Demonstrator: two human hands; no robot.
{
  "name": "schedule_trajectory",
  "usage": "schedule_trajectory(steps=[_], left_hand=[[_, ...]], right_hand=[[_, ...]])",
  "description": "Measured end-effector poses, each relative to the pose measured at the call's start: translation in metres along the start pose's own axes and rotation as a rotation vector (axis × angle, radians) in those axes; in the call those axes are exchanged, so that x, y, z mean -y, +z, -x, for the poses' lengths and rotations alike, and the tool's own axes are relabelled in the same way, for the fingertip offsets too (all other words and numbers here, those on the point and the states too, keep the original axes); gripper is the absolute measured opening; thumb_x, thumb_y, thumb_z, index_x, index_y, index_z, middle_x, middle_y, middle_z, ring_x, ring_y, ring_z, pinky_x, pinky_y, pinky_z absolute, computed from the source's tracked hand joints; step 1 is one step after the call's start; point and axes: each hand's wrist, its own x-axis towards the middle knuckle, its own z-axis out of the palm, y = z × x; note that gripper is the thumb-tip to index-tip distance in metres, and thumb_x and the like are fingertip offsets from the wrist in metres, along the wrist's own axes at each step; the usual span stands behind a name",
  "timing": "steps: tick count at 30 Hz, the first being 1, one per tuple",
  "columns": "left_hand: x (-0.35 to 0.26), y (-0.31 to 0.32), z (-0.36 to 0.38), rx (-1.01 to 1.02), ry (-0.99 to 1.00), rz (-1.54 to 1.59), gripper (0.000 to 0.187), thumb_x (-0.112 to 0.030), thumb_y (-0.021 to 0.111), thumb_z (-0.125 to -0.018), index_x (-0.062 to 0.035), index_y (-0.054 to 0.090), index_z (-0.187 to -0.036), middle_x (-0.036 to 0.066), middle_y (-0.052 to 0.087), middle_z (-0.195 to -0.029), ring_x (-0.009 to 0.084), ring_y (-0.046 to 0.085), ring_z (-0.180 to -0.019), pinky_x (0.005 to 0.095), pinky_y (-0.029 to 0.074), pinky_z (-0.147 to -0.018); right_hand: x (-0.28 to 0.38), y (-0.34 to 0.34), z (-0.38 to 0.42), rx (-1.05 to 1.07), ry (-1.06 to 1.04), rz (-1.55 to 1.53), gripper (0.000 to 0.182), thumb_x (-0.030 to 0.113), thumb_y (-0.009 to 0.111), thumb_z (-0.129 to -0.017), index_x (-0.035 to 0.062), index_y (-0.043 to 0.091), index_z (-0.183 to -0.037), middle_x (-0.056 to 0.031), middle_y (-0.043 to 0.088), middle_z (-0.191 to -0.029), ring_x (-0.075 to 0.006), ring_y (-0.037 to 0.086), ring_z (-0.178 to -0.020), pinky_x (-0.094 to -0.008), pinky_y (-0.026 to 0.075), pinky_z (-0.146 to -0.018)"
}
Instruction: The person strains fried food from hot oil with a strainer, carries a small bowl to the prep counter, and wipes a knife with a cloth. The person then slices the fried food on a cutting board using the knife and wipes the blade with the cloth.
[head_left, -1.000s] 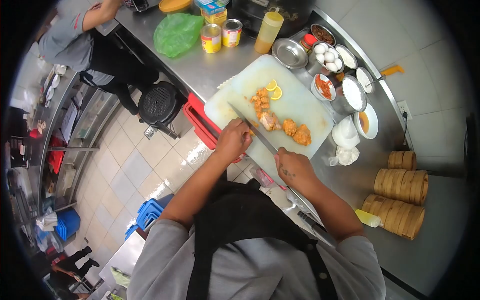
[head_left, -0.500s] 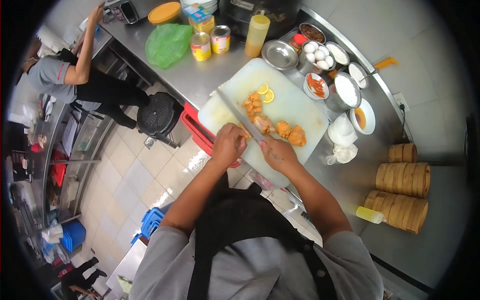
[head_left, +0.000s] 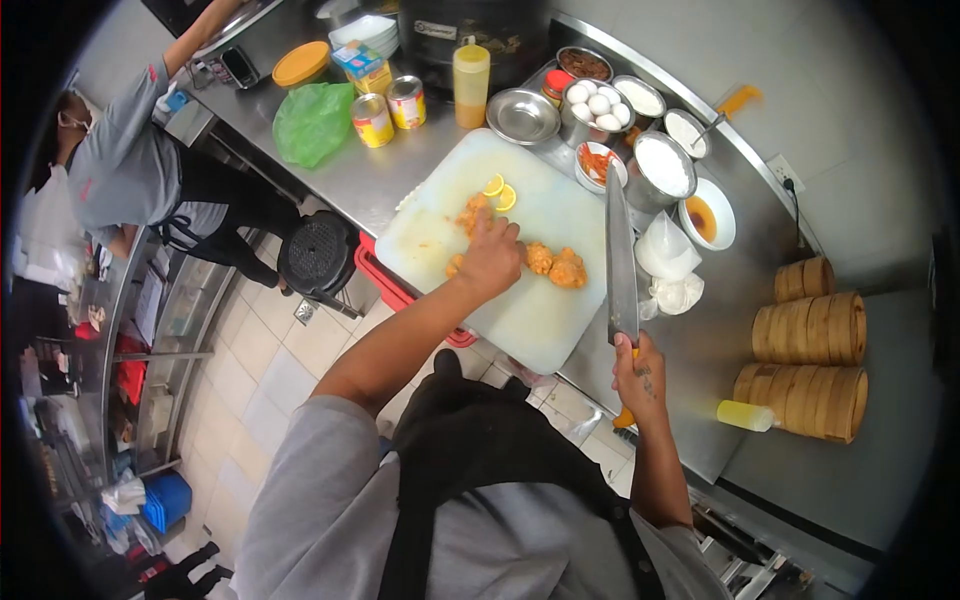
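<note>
My left hand [head_left: 490, 260] reaches over the white cutting board [head_left: 545, 325], fingers curled down round a piece of fried chicken that it mostly hides. Cut chicken bits [head_left: 470, 213] lie just beyond the fingertips, and a small bit [head_left: 454, 265] sits to their left. Two larger fried chicken pieces [head_left: 557, 266] rest right of the hand. Lemon slices [head_left: 506, 197] lie near the board's far side. In my right hand [head_left: 640, 378] is a large knife [head_left: 621, 265], closed round its yellow handle. The blade points away from me, off the board's right edge.
Behind the board stand a metal bowl [head_left: 523, 118], a squeeze bottle [head_left: 470, 85], cans [head_left: 372, 120] and a green bag [head_left: 313, 125]. Bowls of eggs [head_left: 598, 105], powder [head_left: 664, 166] and sauce [head_left: 706, 213] line the right. Bamboo steamers [head_left: 808, 328] sit farther right. A co-worker [head_left: 150, 180] stands left near a black stool [head_left: 318, 255].
My right hand has lifted the knife off the chicken and swung it right, past the board. My left hand has moved forward onto the chicken. The co-worker has shifted.
</note>
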Motion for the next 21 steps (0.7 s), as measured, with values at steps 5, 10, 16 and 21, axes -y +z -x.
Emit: schedule_trajectory(steps=[5, 10, 16, 21], left_hand=[[0.016, -0.017, -0.015, -0.148, -0.215, 0.293, 0.004, -0.008, 0.073, -0.071, -0.0057, 0.072, -0.075, 0.009, 0.061, -0.081, 0.0272, 0.06, -0.091, 0.0556, 0.041, -0.102], [0.059, -0.04, 0.007, -0.262, -0.599, 0.983, 0.006, -0.002, 0.071, -0.084, 0.0012, 0.072, -0.089, 0.007, 0.072, -0.087, 0.0115, 0.065, -0.075, 0.0255, 0.052, -0.069], [0.113, 0.013, 0.075, -0.22, -0.792, 0.86, 0.017, -0.009, 0.074, -0.083, 0.0028, 0.072, -0.095, 0.013, 0.075, -0.088, 0.0165, 0.071, -0.078, 0.0278, 0.054, -0.071], [0.081, -0.02, 0.061, -0.313, -0.486, 0.409, 0.043, 0.0, 0.068, -0.075, -0.0034, 0.067, -0.118, 0.017, 0.068, -0.112, 0.0317, 0.063, -0.104, 0.0413, 0.05, -0.093]], right_hand=[[0.004, -0.003, 0.012, 0.042, 0.122, -0.074, 0.033, 0.029, 0.055, -0.101, -0.0014, 0.057, -0.089, -0.0183, 0.063, -0.066, -0.0344, 0.065, -0.06, -0.0409, 0.05, -0.06], [-0.013, 0.007, 0.014, 0.067, 0.055, -0.041, 0.035, 0.033, 0.056, -0.1, -0.0003, 0.057, -0.09, -0.0236, 0.065, -0.073, -0.0433, 0.066, -0.07, -0.0439, 0.05, -0.063], [-0.011, 0.034, 0.017, 0.236, 0.046, 0.095, 0.039, 0.037, 0.055, -0.1, -0.0004, 0.058, -0.091, -0.0269, 0.066, -0.08, -0.0467, 0.065, -0.079, -0.0469, 0.05, -0.068], [-0.009, 0.037, 0.013, 0.207, 0.035, 0.065, 0.038, 0.037, 0.055, -0.1, 0.0004, 0.058, -0.091, -0.0256, 0.065, -0.075, -0.0442, 0.065, -0.071, -0.0461, 0.051, -0.065]])
